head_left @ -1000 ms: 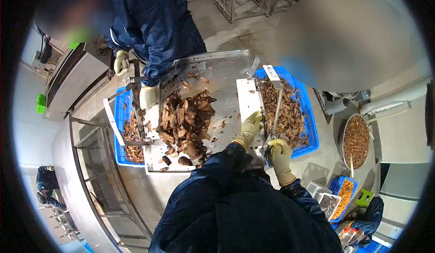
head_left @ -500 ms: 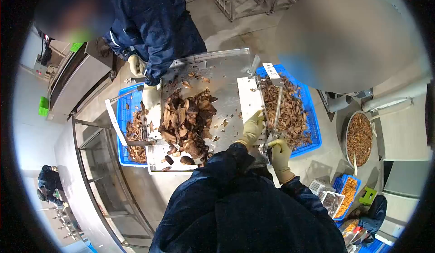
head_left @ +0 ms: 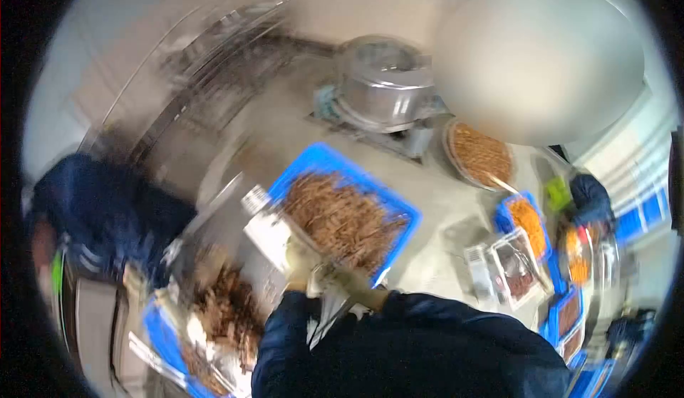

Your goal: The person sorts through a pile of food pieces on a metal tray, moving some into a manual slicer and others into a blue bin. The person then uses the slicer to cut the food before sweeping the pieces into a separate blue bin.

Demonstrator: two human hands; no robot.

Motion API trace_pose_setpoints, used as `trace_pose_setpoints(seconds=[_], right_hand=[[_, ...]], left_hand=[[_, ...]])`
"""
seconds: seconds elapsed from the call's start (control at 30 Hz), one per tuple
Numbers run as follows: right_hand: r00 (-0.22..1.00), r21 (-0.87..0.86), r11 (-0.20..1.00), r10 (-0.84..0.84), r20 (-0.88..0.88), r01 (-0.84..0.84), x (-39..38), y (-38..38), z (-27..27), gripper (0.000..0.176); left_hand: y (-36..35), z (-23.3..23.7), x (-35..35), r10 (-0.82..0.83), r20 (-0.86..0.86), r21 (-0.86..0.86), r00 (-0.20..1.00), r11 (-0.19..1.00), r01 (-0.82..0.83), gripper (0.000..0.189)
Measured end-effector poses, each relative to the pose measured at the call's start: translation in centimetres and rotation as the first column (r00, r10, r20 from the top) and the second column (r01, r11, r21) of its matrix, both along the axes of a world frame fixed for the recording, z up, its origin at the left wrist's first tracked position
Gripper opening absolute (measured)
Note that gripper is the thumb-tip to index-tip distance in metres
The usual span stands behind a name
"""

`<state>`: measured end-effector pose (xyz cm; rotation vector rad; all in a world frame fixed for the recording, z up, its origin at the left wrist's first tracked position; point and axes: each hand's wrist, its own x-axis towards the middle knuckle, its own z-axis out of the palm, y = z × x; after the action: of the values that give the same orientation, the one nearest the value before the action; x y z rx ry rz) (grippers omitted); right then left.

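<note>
My left hand (head_left: 301, 261), in a pale glove, is at the white board (head_left: 267, 233) on the edge of the metal table; its fingers are smeared by motion. Just right of it, my right hand (head_left: 353, 285), also gloved, lies by the slicer-like fitting beside the blue crate (head_left: 402, 209). Blur hides its fingers and anything in them. Sliced brown pieces (head_left: 342, 216) fill that crate. A heap of dark brown chunks (head_left: 228, 305) rests on the metal table to the left.
A co-worker in dark clothing (head_left: 107, 209) stands at the left. Another blue crate (head_left: 162, 334) is at the lower left. Beyond are a large metal pot (head_left: 385, 88), a round tray of brown pieces (head_left: 481, 154), an orange-filled crate (head_left: 527, 223) and another person (head_left: 591, 198).
The view has swung right and blurred. The table and co-worker now appear farther left and lower, and the metal pot has come into view. My hands appear lower and closer together.
</note>
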<state>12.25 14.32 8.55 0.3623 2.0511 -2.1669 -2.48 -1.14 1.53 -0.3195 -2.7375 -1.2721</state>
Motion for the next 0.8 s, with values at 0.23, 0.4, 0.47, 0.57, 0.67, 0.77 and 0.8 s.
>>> trace_pose_setpoints(seconds=[0.23,0.4,0.47,0.57,0.67,0.77,0.8], right_hand=[[0.936,0.365,0.927,0.198,-0.292,-0.082,-0.7,0.4,-1.1,0.018],[0.931,0.266,0.951,0.231,-0.281,-0.156,-0.4,1.6,0.7,0.016],[0.939,0.214,0.964,0.214,-0.268,-0.159,-0.3,1.3,-0.3,0.017],[0.934,0.389,0.910,0.255,-0.252,-0.143,1.4,2.3,4.1,0.032],[0.933,0.361,0.927,0.216,-0.287,-0.104,-0.1,1.7,0.3,0.021],[0.969,0.335,0.935,0.178,-0.170,-0.113,0.5,1.2,0.1,0.025],[0.893,0.442,0.894,0.141,-0.428,0.071,-0.3,0.1,-4.7,0.028]], left_hand=[[1.3,4.6,0.8,0.129,0.357,0.103,0.925,0.979,-0.177,0.090],[5.6,5.0,-0.1,0.110,0.328,0.210,0.938,0.960,-0.187,0.074],[7.2,5.3,-0.2,0.085,0.310,0.221,0.947,0.962,-0.158,0.068],[8.7,5.3,-0.3,0.064,0.289,0.227,0.955,0.965,-0.134,0.059],[7.2,4.9,-1.0,0.061,0.263,0.243,0.963,0.962,-0.127,0.051],[1.3,3.3,-1.3,0.110,0.213,0.229,0.971,0.960,-0.159,0.045],[-1.4,2.6,-0.8,0.130,0.184,0.198,0.974,0.966,-0.166,0.043]])
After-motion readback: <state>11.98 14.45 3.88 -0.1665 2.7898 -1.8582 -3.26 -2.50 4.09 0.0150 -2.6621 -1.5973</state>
